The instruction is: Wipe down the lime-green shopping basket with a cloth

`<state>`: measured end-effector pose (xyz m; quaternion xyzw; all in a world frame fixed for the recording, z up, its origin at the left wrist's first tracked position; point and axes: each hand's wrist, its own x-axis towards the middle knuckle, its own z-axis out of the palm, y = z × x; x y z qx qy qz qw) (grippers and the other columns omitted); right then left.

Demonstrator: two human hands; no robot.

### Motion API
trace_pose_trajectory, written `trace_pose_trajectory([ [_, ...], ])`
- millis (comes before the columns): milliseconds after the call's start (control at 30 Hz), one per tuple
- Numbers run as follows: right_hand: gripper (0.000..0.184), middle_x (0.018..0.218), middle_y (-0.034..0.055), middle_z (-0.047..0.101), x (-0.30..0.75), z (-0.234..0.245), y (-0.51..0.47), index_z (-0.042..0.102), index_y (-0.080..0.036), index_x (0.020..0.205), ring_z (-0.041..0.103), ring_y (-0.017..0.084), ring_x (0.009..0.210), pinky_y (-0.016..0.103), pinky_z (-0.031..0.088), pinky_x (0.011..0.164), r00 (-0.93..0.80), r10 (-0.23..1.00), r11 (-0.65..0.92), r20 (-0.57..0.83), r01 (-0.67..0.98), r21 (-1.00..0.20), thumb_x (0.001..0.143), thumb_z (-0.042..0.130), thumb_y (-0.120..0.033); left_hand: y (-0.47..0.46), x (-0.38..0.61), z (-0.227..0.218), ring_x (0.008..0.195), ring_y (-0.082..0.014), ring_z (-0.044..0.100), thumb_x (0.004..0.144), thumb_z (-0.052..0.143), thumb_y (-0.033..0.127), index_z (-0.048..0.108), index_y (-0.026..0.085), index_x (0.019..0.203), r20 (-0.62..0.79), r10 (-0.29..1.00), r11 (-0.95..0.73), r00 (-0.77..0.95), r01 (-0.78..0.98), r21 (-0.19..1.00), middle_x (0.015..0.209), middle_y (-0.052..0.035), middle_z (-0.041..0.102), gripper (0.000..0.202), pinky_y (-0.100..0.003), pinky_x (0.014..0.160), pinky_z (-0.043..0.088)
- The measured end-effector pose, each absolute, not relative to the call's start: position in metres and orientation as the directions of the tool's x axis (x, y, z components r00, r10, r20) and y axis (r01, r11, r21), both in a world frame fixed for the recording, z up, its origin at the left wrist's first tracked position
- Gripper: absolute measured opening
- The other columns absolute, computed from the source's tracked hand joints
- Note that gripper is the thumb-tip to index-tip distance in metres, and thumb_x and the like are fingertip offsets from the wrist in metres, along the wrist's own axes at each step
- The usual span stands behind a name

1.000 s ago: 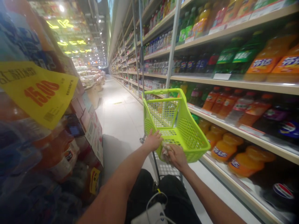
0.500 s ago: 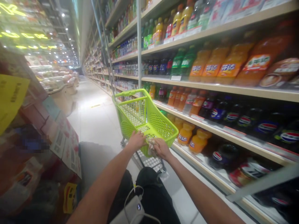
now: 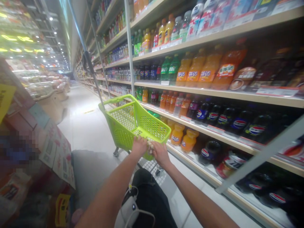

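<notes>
My left hand (image 3: 139, 146) curled over near rim of lime-green plastic shopping cart (image 3: 124, 128). Right hand (image 3: 161, 154) closed on small crumpled see-through bag (image 3: 150, 146), at same rim. Cart's long side points ahead, away from me. Right hand nearer long tan store shelf (image 3: 213, 90).

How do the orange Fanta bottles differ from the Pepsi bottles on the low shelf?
The Fanta bottles hold bright orange drink, while the Pepsi bottles look nearly black. The Fanta caps are orange, the Pepsi caps dark. The Fanta bottles stand left of the Pepsi bottles. Both are squat, rounded and upright on the same shelf.
</notes>
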<state>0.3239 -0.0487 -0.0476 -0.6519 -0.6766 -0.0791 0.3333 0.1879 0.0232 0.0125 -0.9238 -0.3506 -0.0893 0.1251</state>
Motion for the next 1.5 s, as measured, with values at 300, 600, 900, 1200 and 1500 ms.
trace_pose_trajectory([
  [300,0.034,0.105,0.0088,0.062,0.319,-0.044,-0.051,0.055,-0.019,0.107,0.053,0.023,0.099,0.043,0.031,0.089,0.134,0.832,0.044,0.539,0.952,-0.304,0.079,0.037,-0.016,0.038,0.157,0.017,0.133,-0.026,0.024,0.08,0.042,0.019,0.036,0.018,0.131,0.099,0.745,-0.642,0.659,0.75,-0.157,0.143,-0.0143,0.032,0.052,-0.056,0.104,0.016],
  [600,0.033,0.091,0.0121,0.062,0.312,-0.076,-0.039,0.054,-0.014,0.106,0.053,0.026,0.086,0.041,0.038,0.078,0.078,0.739,0.056,0.669,0.983,-0.177,0.079,0.036,-0.019,0.018,0.155,0.021,0.13,-0.0268,0.027,0.077,0.048,0.028,0.037,0.017,0.129,0.091,0.744,-0.65,0.661,0.749,-0.125,0.141,-0.0164,0.032,0.055,-0.053,0.102,0.022],
  [900,0.025,0.104,0.0081,0.06,0.369,-0.062,-0.055,0.058,-0.025,0.105,0.057,0.024,0.091,0.043,0.048,0.075,0.079,0.773,0.116,0.629,0.958,-0.263,0.085,0.042,-0.022,0.009,0.17,0.023,0.126,-0.0246,0.033,0.078,0.043,0.025,0.035,0.02,0.133,0.088,0.669,-0.726,0.738,0.674,-0.137,0.14,-0.0114,0.037,0.056,-0.054,0.106,0.015],
  [1200,0.022,0.106,0.0077,0.059,0.378,-0.044,-0.046,0.057,-0.02,0.106,0.057,0.02,0.094,0.041,0.046,0.084,0.228,0.756,-0.016,0.613,0.944,-0.331,0.088,0.044,-0.023,0.063,0.081,0.052,0.136,-0.0255,0.015,0.077,0.033,0.011,0.029,0.011,0.137,0.246,0.816,-0.482,0.523,0.85,-0.21,0.147,-0.0118,0.024,0.06,-0.055,0.108,0.007],
  [1500,0.045,0.124,0.0147,0.052,0.337,-0.022,-0.005,0.047,-0.012,0.122,0.041,0.028,0.117,0.049,0.027,0.096,0.296,0.797,-0.106,0.527,0.927,-0.36,0.078,0.038,-0.011,0.052,0.067,0.064,0.136,-0.024,0.015,0.08,0.028,0.014,0.026,0.017,0.139,0.277,0.791,-0.467,0.545,0.831,-0.301,0.146,-0.0094,0.025,0.059,-0.057,0.107,0.007],
])
